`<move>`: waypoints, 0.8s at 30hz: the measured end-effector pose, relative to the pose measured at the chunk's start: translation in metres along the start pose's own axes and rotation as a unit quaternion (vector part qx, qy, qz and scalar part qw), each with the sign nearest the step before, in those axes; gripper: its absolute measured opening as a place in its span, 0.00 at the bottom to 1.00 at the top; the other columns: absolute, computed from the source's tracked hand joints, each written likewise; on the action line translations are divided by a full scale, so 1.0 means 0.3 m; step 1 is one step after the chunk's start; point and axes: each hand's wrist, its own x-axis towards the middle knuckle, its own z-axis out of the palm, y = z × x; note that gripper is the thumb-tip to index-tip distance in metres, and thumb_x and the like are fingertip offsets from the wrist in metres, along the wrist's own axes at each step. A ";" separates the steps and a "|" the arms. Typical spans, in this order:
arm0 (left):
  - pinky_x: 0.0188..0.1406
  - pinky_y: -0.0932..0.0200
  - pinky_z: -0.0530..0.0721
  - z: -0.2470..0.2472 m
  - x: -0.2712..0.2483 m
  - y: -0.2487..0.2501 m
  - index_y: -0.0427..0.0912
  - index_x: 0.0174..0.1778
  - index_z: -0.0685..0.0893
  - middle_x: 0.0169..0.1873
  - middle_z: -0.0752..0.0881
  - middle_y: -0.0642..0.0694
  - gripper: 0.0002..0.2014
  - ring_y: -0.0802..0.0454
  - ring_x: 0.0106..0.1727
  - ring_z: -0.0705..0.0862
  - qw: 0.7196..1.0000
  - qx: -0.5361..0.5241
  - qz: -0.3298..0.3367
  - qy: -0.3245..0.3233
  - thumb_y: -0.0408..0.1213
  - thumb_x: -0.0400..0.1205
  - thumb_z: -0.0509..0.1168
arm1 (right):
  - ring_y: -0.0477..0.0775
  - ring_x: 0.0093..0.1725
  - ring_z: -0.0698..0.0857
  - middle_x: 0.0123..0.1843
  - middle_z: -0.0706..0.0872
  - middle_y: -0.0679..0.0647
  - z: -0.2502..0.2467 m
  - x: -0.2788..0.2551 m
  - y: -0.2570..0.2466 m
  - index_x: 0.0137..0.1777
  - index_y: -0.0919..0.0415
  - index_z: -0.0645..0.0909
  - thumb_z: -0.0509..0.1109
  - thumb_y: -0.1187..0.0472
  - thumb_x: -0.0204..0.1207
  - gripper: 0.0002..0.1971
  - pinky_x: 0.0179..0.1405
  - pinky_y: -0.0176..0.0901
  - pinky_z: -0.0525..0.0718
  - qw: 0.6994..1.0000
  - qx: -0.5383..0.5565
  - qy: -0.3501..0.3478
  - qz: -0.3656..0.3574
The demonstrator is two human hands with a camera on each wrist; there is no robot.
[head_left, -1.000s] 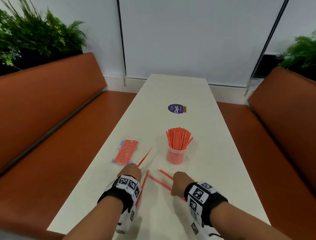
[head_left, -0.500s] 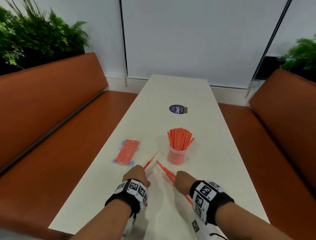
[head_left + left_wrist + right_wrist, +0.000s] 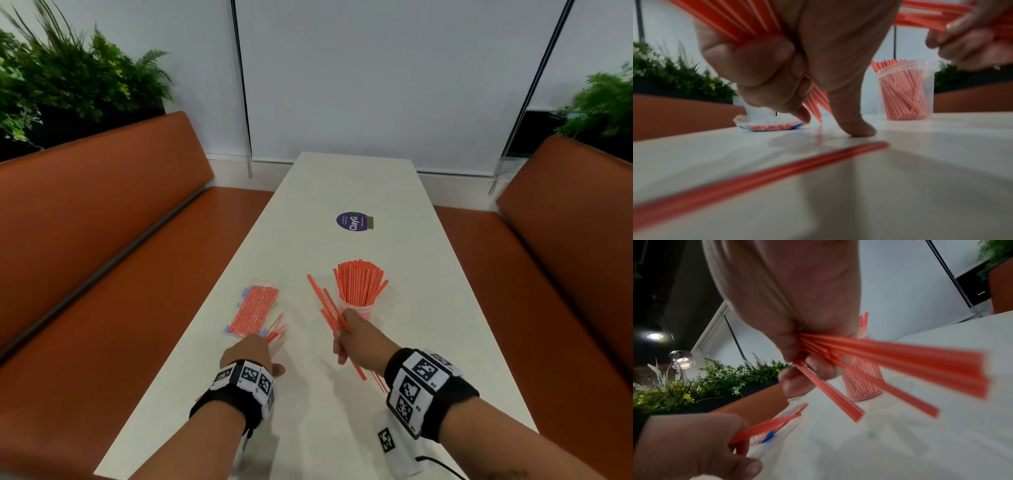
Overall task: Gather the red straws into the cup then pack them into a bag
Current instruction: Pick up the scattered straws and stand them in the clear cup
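left hand (image 3: 251, 351) grips red straws (image 3: 725, 17) | right hand (image 3: 359, 337) grips more (fanned) | cup (image 3: 358, 310) beside

Orange benches (image 3: 102, 219) (plants (image 3: 68, 78) behind)

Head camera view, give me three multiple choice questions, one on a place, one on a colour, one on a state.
1. The flat clear bag of red straws lies where?
A. left of the clear plastic cup
B. inside the cup
C. on a bench

2. The round sticker on the white table is:
A. green
B. purple
C. yellow

3. The right hand:
A. lies flat, holding nothing
B. grips loose red straws
C. holds the cup

Answers: 1 A, the bag lies on the table left of the cup. 2 B, purple disc. 3 B, fingers curl round several straws.
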 end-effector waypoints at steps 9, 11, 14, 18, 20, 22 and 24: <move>0.47 0.60 0.79 0.033 0.062 -0.015 0.41 0.36 0.78 0.29 0.77 0.51 0.22 0.48 0.44 0.83 0.996 0.015 0.032 -0.079 0.60 0.76 0.65 | 0.45 0.31 0.70 0.34 0.72 0.49 -0.115 0.077 -0.108 0.42 0.53 0.67 0.49 0.55 0.87 0.12 0.32 0.35 0.71 0.943 0.138 0.252 -0.165; 0.54 0.58 0.80 0.037 0.063 -0.011 0.39 0.51 0.82 0.40 0.82 0.47 0.21 0.48 0.50 0.85 0.994 0.016 0.051 -0.091 0.56 0.79 0.64 | 0.44 0.33 0.75 0.34 0.75 0.50 -0.151 0.107 -0.123 0.43 0.53 0.68 0.48 0.56 0.87 0.12 0.37 0.33 0.73 0.919 0.165 0.306 -0.184; 0.59 0.56 0.79 0.042 0.055 0.010 0.39 0.62 0.79 0.57 0.86 0.43 0.20 0.46 0.60 0.84 0.992 0.030 0.081 -0.095 0.50 0.81 0.61 | 0.49 0.42 0.81 0.34 0.80 0.48 -0.185 0.164 -0.126 0.42 0.45 0.67 0.48 0.55 0.87 0.12 0.48 0.40 0.76 0.894 0.200 0.356 -0.183; 0.61 0.53 0.80 0.050 0.043 0.026 0.38 0.67 0.70 0.62 0.84 0.41 0.23 0.44 0.62 0.84 0.993 0.009 0.078 -0.090 0.47 0.80 0.64 | 0.51 0.49 0.83 0.41 0.83 0.48 -0.174 0.195 -0.110 0.49 0.50 0.69 0.49 0.55 0.87 0.08 0.55 0.41 0.77 0.896 0.188 0.361 -0.176; 0.60 0.53 0.80 0.045 0.043 0.020 0.37 0.70 0.66 0.61 0.83 0.41 0.26 0.44 0.61 0.84 0.996 -0.006 0.057 -0.067 0.46 0.80 0.64 | 0.52 0.48 0.82 0.45 0.85 0.48 -0.146 0.199 -0.084 0.49 0.53 0.70 0.50 0.54 0.87 0.09 0.49 0.32 0.78 0.906 0.148 0.364 -0.157; 0.49 0.58 0.81 0.041 0.053 0.009 0.39 0.72 0.66 0.55 0.84 0.44 0.25 0.49 0.54 0.85 0.998 -0.024 0.044 -0.046 0.44 0.81 0.63 | 0.53 0.50 0.85 0.46 0.86 0.46 -0.125 0.210 -0.039 0.47 0.50 0.72 0.51 0.53 0.87 0.11 0.62 0.47 0.80 0.911 0.087 0.376 -0.146; 0.48 0.61 0.79 0.041 0.063 0.004 0.39 0.76 0.62 0.55 0.85 0.45 0.28 0.51 0.52 0.85 0.997 -0.043 0.033 -0.062 0.42 0.82 0.63 | 0.53 0.62 0.83 0.51 0.87 0.46 -0.116 0.217 0.005 0.49 0.52 0.76 0.50 0.52 0.86 0.13 0.81 0.62 0.57 0.920 0.006 0.373 -0.121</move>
